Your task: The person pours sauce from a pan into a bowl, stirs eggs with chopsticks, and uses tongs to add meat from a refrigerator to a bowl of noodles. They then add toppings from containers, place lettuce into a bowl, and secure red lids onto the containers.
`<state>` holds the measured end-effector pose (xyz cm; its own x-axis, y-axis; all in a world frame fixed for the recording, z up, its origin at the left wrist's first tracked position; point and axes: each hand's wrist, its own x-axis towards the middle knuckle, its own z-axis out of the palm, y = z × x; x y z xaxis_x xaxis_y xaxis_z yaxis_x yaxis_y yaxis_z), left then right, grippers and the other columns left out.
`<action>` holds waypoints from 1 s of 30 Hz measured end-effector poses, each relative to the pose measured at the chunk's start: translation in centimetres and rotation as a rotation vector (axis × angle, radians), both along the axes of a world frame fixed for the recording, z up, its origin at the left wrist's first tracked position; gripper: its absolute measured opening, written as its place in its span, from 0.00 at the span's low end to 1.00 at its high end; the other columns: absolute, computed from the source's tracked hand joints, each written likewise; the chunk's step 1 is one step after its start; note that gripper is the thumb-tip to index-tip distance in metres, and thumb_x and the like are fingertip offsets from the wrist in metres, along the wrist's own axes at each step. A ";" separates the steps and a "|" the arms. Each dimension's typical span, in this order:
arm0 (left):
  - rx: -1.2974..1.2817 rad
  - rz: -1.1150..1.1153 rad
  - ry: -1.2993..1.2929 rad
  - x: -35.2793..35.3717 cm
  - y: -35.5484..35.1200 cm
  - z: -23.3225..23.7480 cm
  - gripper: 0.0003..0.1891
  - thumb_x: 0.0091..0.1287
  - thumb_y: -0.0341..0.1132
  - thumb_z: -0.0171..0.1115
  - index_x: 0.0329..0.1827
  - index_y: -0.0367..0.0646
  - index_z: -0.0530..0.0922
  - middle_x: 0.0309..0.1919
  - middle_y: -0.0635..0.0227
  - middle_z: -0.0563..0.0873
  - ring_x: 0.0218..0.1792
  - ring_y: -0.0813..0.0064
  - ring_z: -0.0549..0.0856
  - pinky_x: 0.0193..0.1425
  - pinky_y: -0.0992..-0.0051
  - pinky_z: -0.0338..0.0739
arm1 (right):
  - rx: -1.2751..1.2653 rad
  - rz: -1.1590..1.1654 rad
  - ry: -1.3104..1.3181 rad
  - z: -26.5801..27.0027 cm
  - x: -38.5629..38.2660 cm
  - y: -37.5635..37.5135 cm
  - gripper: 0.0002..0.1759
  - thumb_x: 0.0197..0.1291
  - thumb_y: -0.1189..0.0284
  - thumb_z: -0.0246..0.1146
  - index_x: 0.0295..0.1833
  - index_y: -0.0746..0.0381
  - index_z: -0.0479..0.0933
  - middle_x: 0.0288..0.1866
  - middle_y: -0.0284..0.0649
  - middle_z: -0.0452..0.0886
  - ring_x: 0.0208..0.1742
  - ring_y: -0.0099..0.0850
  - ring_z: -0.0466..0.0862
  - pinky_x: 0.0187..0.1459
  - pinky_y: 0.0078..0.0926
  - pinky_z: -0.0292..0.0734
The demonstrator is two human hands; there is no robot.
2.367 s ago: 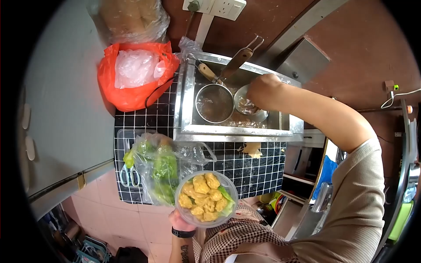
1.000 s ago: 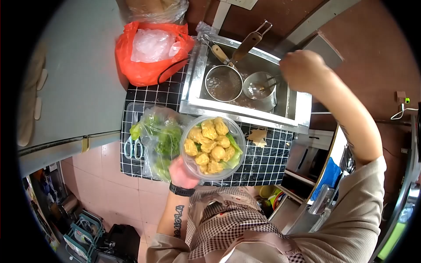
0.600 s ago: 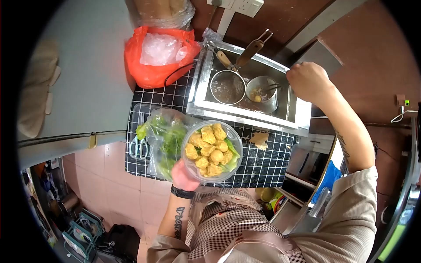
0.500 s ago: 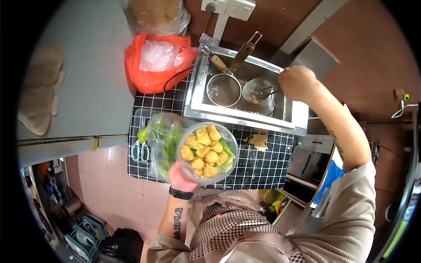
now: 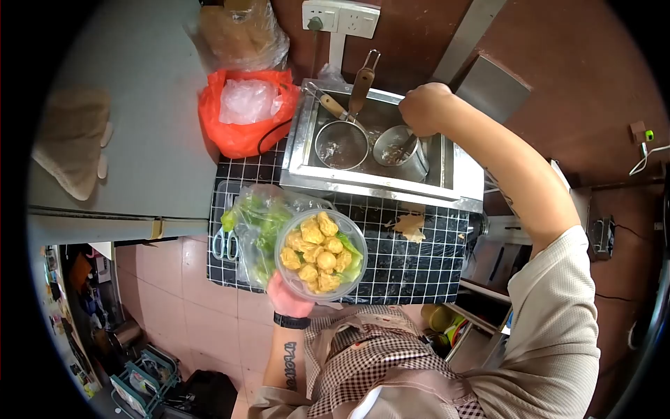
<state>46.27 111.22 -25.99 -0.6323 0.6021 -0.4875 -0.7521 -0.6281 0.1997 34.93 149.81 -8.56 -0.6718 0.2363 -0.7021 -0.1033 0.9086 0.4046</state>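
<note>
My left hand (image 5: 289, 296) is closed on the side of a clear plastic tub (image 5: 360, 269). Golden puffy pieces (image 5: 315, 244) fill the tub, with green leaves (image 5: 356, 257) along its right side. My right hand (image 5: 427, 110) is closed above the right part of the metal cooker (image 5: 377, 183). A thin dark utensil (image 5: 409, 144) runs down from that fist into a deep round strainer (image 5: 396, 155); its exact kind cannot be made out. Left of this, another round mesh strainer (image 5: 341, 146) sits in the cooker's liquid, with a wooden handle (image 5: 362, 84) standing up.
A clear bag of green leaves (image 5: 262, 220) lies left of the tub, beside scissors (image 5: 225, 244). A red plastic bag (image 5: 237, 136) stands behind. A brown scrap (image 5: 410, 225) lies on the gridded tabletop (image 5: 412, 269). Sockets (image 5: 342, 19) are on the wall.
My right hand has moved leftward over the deep strainer, and the utensil stands steeper. A yellow piece seen in that strainer earlier no longer shows. My left hand still holds the tub; the view has shifted slightly.
</note>
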 end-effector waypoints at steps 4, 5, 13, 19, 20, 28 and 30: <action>0.063 -0.037 0.112 0.9 -0.1 -0.9 0.38 0.70 0.57 0.48 0.78 0.43 0.61 0.77 0.55 0.65 0.75 0.51 0.67 0.78 0.48 0.63 | 0.042 0.026 -0.173 -1.4 -1.7 -1.9 0.15 0.52 0.71 0.67 0.47 0.54 0.89 0.48 0.35 0.89 0.49 0.35 0.89 0.42 0.39 0.83; 0.062 -0.033 0.122 1.1 0.1 -0.6 0.38 0.70 0.57 0.48 0.78 0.43 0.61 0.77 0.55 0.65 0.75 0.51 0.67 0.78 0.48 0.63 | 0.067 0.030 -0.199 -2.8 -2.1 -1.9 0.16 0.52 0.71 0.67 0.48 0.53 0.89 0.49 0.35 0.89 0.50 0.35 0.88 0.42 0.39 0.82; -0.001 -0.026 0.147 1.7 -0.3 0.1 0.42 0.65 0.58 0.56 0.79 0.44 0.61 0.77 0.56 0.65 0.75 0.51 0.67 0.78 0.48 0.62 | 0.011 0.122 0.033 -0.5 -0.7 -0.3 0.14 0.56 0.69 0.67 0.48 0.56 0.88 0.50 0.37 0.89 0.53 0.39 0.88 0.43 0.41 0.85; 0.057 0.018 0.122 1.3 -1.0 0.5 0.43 0.64 0.58 0.58 0.80 0.46 0.59 0.78 0.57 0.64 0.75 0.50 0.66 0.78 0.46 0.60 | 0.053 -0.013 0.275 7.5 5.3 2.0 0.10 0.54 0.76 0.63 0.40 0.60 0.87 0.47 0.43 0.88 0.53 0.44 0.87 0.48 0.41 0.85; 0.029 0.043 0.096 1.1 -0.9 0.0 0.42 0.65 0.58 0.56 0.79 0.47 0.60 0.77 0.57 0.65 0.75 0.50 0.66 0.78 0.46 0.60 | 0.009 -0.010 0.369 6.9 6.7 4.1 0.09 0.54 0.77 0.62 0.39 0.61 0.86 0.45 0.44 0.88 0.52 0.45 0.87 0.48 0.42 0.85; 0.132 0.176 0.069 -1.3 -7.5 2.7 0.35 0.69 0.51 0.57 0.75 0.41 0.66 0.72 0.56 0.72 0.71 0.54 0.72 0.75 0.52 0.66 | -0.698 -0.063 0.838 13.6 15.7 -11.9 0.12 0.51 0.81 0.64 0.42 0.63 0.86 0.32 0.45 0.82 0.30 0.44 0.83 0.33 0.38 0.78; 0.115 0.217 0.069 -2.1 -10.7 3.7 0.35 0.69 0.52 0.56 0.74 0.40 0.66 0.72 0.56 0.72 0.71 0.54 0.72 0.75 0.53 0.66 | -0.734 0.052 0.844 12.6 14.9 -17.0 0.11 0.52 0.80 0.63 0.42 0.63 0.84 0.30 0.44 0.80 0.30 0.45 0.82 0.32 0.40 0.77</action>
<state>44.21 100.52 -22.28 -0.7823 0.4974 -0.3750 -0.5841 -0.7949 0.1642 49.83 132.77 3.99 -0.9956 -0.0904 0.0261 -0.0941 0.9585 -0.2691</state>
